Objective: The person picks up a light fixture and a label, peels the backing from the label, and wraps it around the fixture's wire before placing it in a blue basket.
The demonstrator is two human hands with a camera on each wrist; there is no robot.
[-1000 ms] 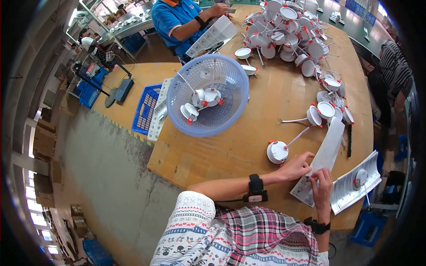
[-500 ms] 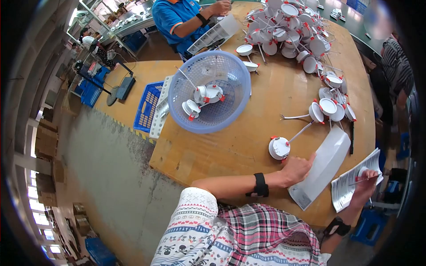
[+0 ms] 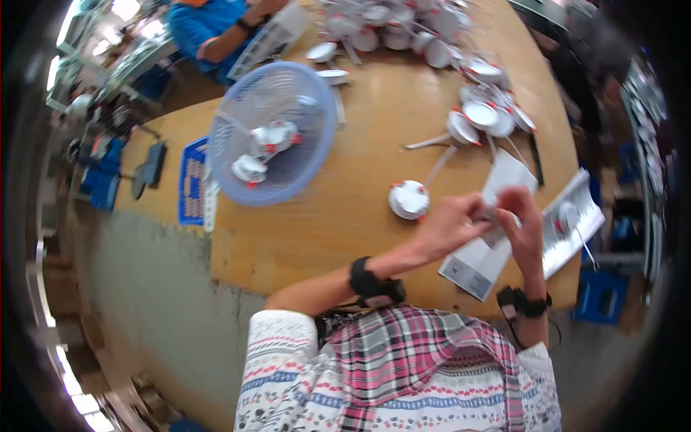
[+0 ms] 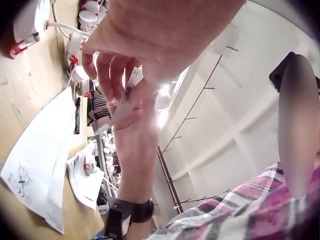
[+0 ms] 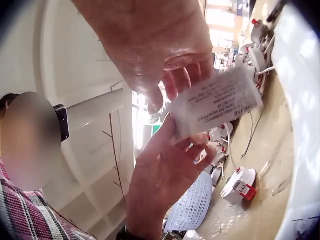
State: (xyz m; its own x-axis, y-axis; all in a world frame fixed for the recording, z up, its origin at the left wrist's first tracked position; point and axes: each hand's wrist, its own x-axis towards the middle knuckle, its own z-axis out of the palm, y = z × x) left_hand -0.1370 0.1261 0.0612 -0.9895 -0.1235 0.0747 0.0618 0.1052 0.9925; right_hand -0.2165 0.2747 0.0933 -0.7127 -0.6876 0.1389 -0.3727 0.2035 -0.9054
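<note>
My left hand point(image 3: 450, 229) pinches a small printed label point(image 5: 217, 104) between thumb and fingers, seen close in the right wrist view. My right hand point(image 3: 525, 227) is beside it, fingers bent near the label; whether they grip it is unclear. Below both hands a long white sheet point(image 3: 471, 268) lies on the table, also in the left wrist view as a sheet point(image 4: 42, 155). One round white lamp point(image 3: 409, 199) with red clips sits left of the sheet. Another lamp point(image 3: 567, 214) rests on a stack of printed sheets point(image 3: 589, 205) at the right.
A blue mesh basket point(image 3: 317, 155) with several lamps stands at left, beside a blue crate point(image 3: 193, 180). Lamps are heaped at the back point(image 3: 396, 36) and down the right side point(image 3: 480, 114). A black rod point(image 3: 537, 158) lies near the right edge. Another person point(image 3: 209, 32) works behind.
My right hand has moved left from the sheet stack to beside my left hand, which has risen off the long sheet. The label is now between them. The head view has shifted.
</note>
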